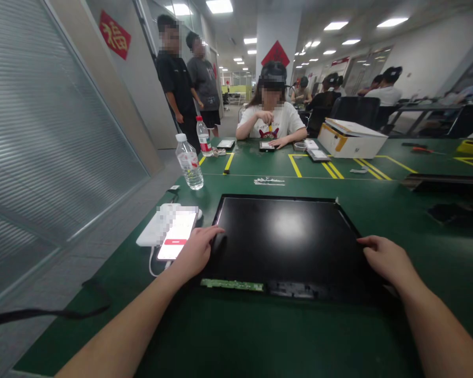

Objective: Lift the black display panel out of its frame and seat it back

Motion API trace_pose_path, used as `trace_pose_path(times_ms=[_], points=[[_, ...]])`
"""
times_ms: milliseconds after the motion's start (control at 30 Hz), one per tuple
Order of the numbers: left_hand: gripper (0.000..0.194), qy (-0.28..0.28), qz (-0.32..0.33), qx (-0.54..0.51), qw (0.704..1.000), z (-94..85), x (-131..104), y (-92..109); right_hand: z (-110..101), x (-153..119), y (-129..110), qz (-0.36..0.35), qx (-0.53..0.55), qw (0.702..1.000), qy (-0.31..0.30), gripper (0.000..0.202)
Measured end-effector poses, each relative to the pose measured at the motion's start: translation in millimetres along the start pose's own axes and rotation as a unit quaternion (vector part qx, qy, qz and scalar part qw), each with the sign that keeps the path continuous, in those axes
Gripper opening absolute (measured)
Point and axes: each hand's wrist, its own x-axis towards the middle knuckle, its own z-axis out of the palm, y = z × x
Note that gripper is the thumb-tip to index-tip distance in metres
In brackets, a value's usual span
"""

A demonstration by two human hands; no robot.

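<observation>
A black LCD screen panel (276,247) lies face up on the green table in front of me, reflecting a ceiling light. Along its near edge runs a narrow green circuit board (232,285). My left hand (199,249) grips the panel's left edge, with the index finger stretched over the front and the other fingers partly hidden. At the opposite side, my right hand (386,260) is closed on the right edge, its fingertips partly out of sight beneath the rim.
Left of the panel are a lit phone (178,233), a white box-like device (152,228) and a water bottle (189,163). Across the table (244,336), a co-worker (274,115) handles a small drive. A white box (350,139) stands at the far right.
</observation>
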Motion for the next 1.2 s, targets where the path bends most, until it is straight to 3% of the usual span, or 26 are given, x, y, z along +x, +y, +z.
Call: trace_pose_path(times_ms=[233,467,633,733,867,967,1200], points=[[0.059,-0.013,-0.022,-0.021,0.999,-0.7,-1.2,-0.1,5.1,2.0,5.7,-0.01,-0.005,1.0,0.014,0.036],[0.054,0.032,-0.044,-0.061,0.997,7.6,-2.8,-3.7,8.7,3.3,12.3,-0.004,0.026,1.0,0.014,0.036],[0.042,0.021,-0.029,-0.047,0.998,8.5,-11.8,-2.6,10.9,6.1,15.1,0.004,0.025,1.0,0.003,0.037],[0.052,-0.011,-0.016,-0.022,1.0,12.1,-20.8,-4.1,11.1,4.8,13.5,-0.014,0.005,1.0,0.015,0.036],[0.064,0.0,-0.006,0.013,1.0,24.9,-30.7,-5.1,13.2,2.4,13.0,-0.034,-0.022,0.999,0.029,0.035],[0.061,-0.002,-0.009,0.022,1.0,30.8,-33.7,-3.0,18.1,2.3,15.8,-0.033,-0.032,0.999,0.026,0.034],[0.062,-0.031,-0.017,0.005,0.999,26.0,-34.0,-4.1,32.6,1.2,21.5,-0.095,-0.019,0.993,0.068,0.028]])
